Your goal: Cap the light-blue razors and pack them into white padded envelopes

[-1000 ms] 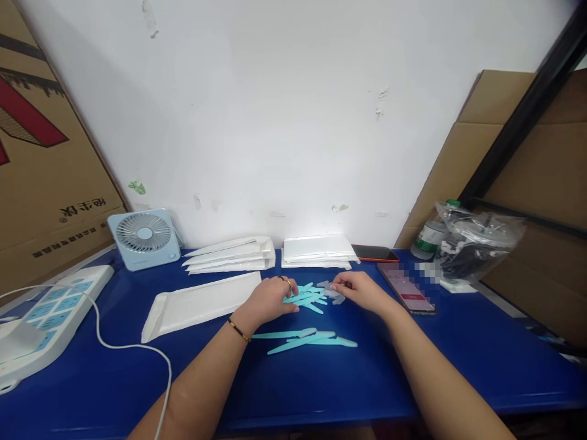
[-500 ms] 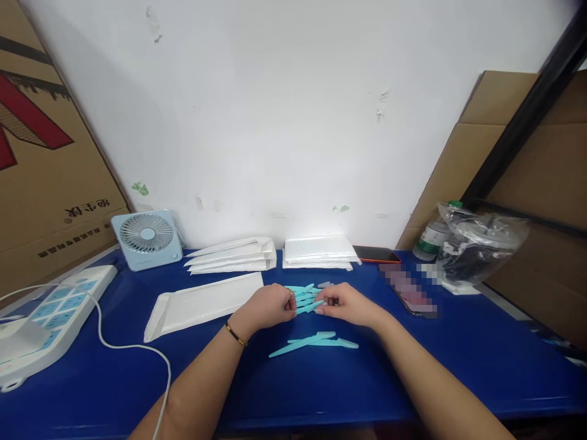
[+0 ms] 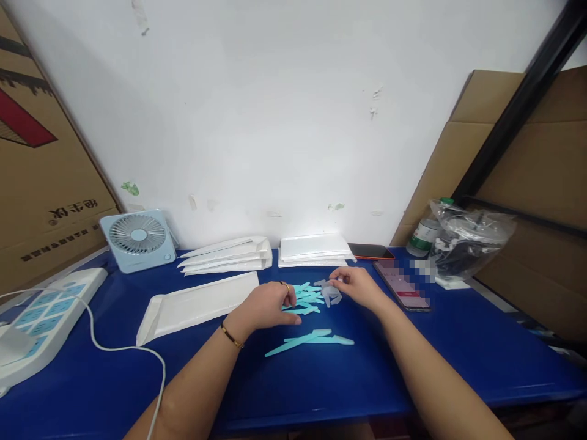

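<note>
Turquoise tools (image 3: 310, 297) lie in a loose pile on the surface (image 3: 358, 379), between the 2 hands, with their long axes mostly from left to right. The left hand (image 3: 269, 305) is the nearer: the pile is just to the right of its grip, where thumb and fingers stand apart. The right hand (image 3: 360, 286) is beside small clear pieces (image 3: 331, 294); whether its fingertips pinch something, I cannot tell.

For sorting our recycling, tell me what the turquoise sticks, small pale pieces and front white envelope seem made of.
Turquoise sticks: probably plastic, smooth, evenly coloured. Small pale pieces: likely plastic, greyish and seemingly translucent. Front white envelope: perhaps plastic film or coated paper, faintly glossy, creased.
</note>
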Demonstrator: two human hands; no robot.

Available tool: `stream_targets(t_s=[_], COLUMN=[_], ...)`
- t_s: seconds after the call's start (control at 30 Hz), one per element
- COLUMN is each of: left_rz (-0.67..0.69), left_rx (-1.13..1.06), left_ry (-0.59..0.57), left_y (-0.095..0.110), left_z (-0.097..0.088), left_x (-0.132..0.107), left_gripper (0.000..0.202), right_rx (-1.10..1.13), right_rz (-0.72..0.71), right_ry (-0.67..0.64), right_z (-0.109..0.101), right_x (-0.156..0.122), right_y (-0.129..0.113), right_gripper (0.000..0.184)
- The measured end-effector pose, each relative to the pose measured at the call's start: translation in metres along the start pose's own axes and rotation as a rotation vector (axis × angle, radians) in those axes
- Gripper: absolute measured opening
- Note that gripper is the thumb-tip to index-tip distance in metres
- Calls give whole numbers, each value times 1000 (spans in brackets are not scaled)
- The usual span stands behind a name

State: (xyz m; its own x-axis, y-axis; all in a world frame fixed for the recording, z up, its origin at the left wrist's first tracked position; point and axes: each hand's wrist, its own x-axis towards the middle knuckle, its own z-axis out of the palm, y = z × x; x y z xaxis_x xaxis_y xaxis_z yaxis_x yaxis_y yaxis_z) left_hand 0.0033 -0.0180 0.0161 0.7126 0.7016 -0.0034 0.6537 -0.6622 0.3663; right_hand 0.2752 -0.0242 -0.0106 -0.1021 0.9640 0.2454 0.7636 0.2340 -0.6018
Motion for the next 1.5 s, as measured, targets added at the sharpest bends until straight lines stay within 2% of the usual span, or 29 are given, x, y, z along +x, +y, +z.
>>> stream_targets(t_s=[0.1, 0.2, 0.4, 0.6, 0.7, 0.8, 0.87, 0.97, 1.07, 1.2, 1.37, 1.5], left_rz=[51, 38, -19, -40, -59, -142, -138, 35, 216, 251, 92, -17], left_rx=[-18, 1, -23, -16, -4, 2, -7, -52, -36, 42, -24, -87], left_ry=[-178, -217, -42, 36, 52, 73, 100, 74, -15, -22, 105, 122], left_y=[13, 17, 8, 2, -7, -16, -15, -2, 17, 29, 22, 9], left_z=[4, 11, 12, 8, 7, 5, 5, 12, 28, 41, 29, 22], left_x=[-6, -6, 2, 7, 9, 11, 11, 9, 8, 9, 11, 13], left_gripper=[34, 23, 14, 15, 17, 18, 25, 34, 26, 9, 12, 13], right_rx=[-16, 69, 301, 401, 390, 295, 168, 24, 5, 117, 359, 435], right_rz=[-3, -17, -89, -50, -24, 21, 35, 6, -23, -34, -54, -26], right_ry=[3, -60, -409, -433, -390, -249, -149, -36, -7, -119, -395, -439], right_z=[-2, -2, 4, 9, 5, 0, -2, -3, -4, -10, -13, -5], right_x=[-1, -4, -11, -10, -7, -2, 0, 2, 0, -4, -11, -12], right_y=[-3, -6, -23, -24, -14, -2, 4, 6, 3, -5, -18, -20], right_gripper=[24, 26, 34, 29, 30, 32, 33, 29, 26, 28, 34, 34])
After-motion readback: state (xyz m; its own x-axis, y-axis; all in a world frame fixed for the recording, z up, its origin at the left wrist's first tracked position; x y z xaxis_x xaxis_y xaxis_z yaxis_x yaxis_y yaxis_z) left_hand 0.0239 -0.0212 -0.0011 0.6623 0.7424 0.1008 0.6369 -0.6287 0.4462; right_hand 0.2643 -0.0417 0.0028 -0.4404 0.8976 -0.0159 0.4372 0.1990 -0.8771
